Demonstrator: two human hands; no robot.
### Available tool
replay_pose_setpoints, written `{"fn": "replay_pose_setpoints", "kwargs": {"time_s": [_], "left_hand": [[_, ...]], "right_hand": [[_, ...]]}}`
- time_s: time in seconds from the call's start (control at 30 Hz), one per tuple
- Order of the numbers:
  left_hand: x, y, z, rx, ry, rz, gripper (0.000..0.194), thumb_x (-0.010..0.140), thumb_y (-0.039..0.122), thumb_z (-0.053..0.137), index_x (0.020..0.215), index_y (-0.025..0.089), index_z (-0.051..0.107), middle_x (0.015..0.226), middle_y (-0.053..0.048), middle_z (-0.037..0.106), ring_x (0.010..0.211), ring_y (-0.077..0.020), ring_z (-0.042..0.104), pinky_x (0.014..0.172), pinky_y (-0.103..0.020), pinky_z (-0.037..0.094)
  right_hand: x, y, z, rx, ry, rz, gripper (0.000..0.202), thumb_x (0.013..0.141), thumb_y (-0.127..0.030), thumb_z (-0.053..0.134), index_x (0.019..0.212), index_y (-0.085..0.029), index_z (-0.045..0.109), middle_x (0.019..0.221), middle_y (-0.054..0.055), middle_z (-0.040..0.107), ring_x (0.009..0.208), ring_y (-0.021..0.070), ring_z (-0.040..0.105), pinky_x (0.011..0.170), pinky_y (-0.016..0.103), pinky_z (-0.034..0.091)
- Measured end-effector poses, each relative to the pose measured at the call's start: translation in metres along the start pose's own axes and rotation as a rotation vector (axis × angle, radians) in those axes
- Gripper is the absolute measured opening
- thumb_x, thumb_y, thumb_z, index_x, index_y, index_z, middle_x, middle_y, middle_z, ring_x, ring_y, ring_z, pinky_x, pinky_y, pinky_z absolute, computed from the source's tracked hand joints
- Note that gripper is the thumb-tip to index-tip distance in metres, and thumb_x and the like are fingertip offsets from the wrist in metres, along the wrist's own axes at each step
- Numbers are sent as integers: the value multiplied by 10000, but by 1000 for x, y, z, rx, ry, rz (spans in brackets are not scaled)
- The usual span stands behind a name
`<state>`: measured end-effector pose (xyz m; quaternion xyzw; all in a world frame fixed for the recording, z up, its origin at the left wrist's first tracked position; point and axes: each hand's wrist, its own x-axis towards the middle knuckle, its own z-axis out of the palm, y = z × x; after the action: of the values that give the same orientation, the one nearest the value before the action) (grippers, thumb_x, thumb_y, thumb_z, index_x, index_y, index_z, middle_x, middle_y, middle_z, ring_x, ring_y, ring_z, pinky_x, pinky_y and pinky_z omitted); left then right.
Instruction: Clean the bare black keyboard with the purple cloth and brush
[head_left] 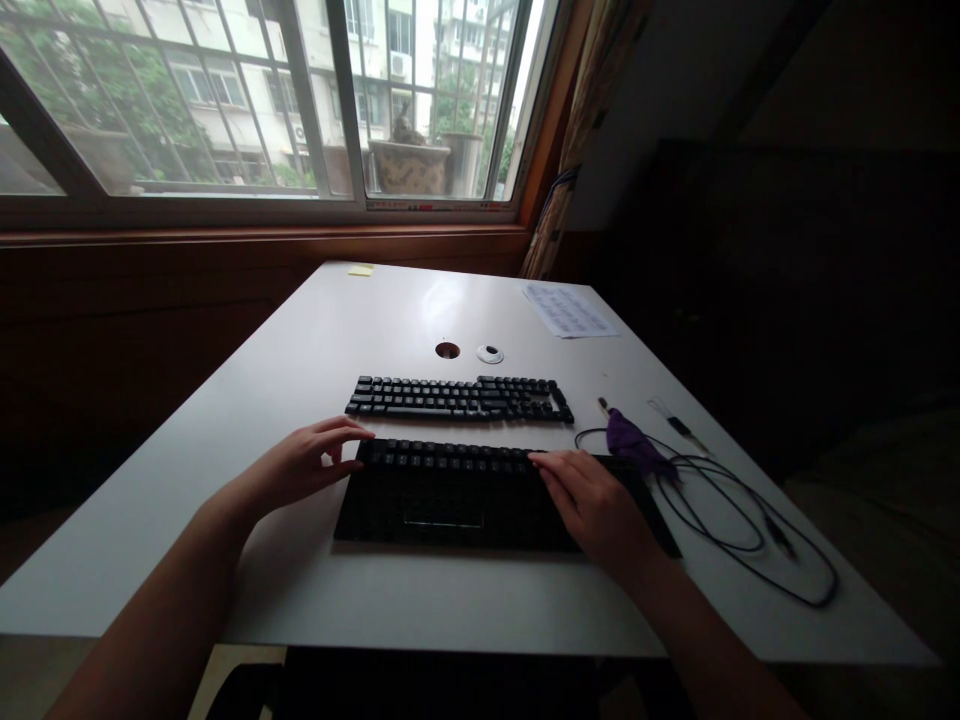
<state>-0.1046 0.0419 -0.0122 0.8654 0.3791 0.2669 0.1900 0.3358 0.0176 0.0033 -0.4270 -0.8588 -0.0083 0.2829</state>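
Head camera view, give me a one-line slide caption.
Both hands, left hand and right hand, rest on near black keyboard; second keyboard beyond.

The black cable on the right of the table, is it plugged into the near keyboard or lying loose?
Cannot tell. The black cable lies looped on the table; its end toward the near keyboard is hidden.

A room in a flat, used as a home office: a white desk (315,340) fills mid-frame with two keyboards (459,398), under a barred window (255,100) at upper left facing apartment blocks.
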Motion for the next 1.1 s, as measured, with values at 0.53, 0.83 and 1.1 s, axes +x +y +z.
{"fn": "replay_pose_setpoints", "kwargs": {"time_s": [0.53,0.83,1.1], "left_hand": [[0,-1,-1,31,-7,-6,347,1010,256,615,1356,226,625,1181,-107,671,760,-113,664,765,-288,619],[-1,-1,-1,27,-7,-7,353,1011,265,612,1362,227,625,1187,-111,672,781,-123,674,787,-306,622],[1,1,-2,24,0,-7,350,1006,267,614,1352,224,637,1165,-109,681,791,-131,686,764,-294,620]], "right_hand": [[-28,-26,19,-124,-69,3,469,1038,-357,516,1476,-199,460,1466,115,610,1437,286,486,1151,485,400],[-31,-38,27,-171,-7,38,515,1025,-401,535,1485,-191,435,1457,137,617,1406,298,529,1211,543,318],[-38,-37,29,-199,-48,39,574,1024,-416,529,1536,-202,383,1486,135,591,1431,302,502,1212,550,333]]}}
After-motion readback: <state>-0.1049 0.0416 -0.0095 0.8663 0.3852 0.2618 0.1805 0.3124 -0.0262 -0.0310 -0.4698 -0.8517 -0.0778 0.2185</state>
